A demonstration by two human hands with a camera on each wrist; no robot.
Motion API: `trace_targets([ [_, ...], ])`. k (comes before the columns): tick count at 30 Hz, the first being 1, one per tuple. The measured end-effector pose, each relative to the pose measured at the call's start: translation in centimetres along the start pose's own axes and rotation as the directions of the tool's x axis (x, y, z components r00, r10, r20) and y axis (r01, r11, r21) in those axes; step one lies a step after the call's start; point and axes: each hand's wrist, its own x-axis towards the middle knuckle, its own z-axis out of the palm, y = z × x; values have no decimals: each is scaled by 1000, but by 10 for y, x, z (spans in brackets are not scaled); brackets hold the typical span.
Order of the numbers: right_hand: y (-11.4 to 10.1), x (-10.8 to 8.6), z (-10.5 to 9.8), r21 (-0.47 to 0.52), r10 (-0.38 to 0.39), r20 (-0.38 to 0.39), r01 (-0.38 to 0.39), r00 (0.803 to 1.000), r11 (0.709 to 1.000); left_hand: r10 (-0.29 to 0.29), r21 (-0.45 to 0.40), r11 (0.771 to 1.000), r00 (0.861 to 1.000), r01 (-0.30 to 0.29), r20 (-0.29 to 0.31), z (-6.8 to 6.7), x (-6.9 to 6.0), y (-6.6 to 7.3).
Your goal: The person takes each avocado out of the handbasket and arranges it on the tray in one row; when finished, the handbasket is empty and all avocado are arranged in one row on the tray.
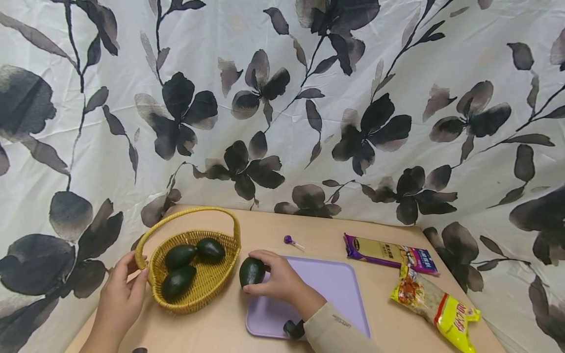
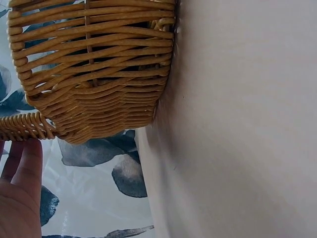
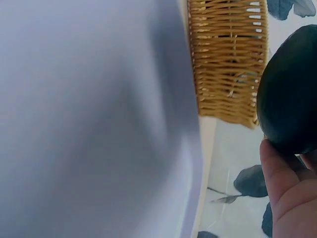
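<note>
A yellow wicker basket (image 1: 207, 289) with a tall handle holds several dark green avocados (image 1: 178, 283). At its left side my left hand (image 1: 119, 299) pinches the base of the handle; in the left wrist view the fingertips of that hand (image 2: 22, 183) touch the woven handle (image 2: 25, 127). My right hand (image 1: 282, 279) grips another avocado (image 1: 252, 272) between thumb and fingers, over the upper left edge of a lilac tray (image 1: 326, 279), just right of the basket. The right wrist view has this avocado (image 3: 292, 94) held up beside the basket (image 3: 228, 64).
A small dark object (image 1: 293, 329) lies on the tray's near edge, partly behind the right sleeve. Behind the tray is a purple lollipop (image 1: 289, 239). To the right lie a purple packet (image 1: 388, 252) and a yellow bag (image 1: 434, 306). A floral cloth (image 1: 309, 122) hangs behind the table.
</note>
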Motion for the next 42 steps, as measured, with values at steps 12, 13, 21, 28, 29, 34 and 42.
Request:
trace_targets([
  [12,17,-14,-2,-36,76,28,-75,997,997,21,-12,1000,1000,-21,15,-1,0,-1],
  [13,18,-15,-2,-38,81,27,-80,996,996,20,-11,1000,1000,-20,14,-1,0,0],
  [21,22,-17,-3,-89,168,56,-162,984,983,0,9,1000,1000,0,12,-2,0,2],
  [28,26,-17,0,-145,242,104,-226,965,963,13,5,1000,1000,-13,0,-2,-1,1],
  [29,26,-16,0,-145,245,107,-228,964,963,13,3,1000,1000,-13,0,-2,-1,1],
  [34,25,-13,3,-144,239,127,-220,963,965,19,5,1000,1000,-19,0,-2,-1,-1],
  [42,22,-9,5,-171,241,161,-213,957,962,19,-3,1000,1000,-19,10,-2,-1,-3],
])
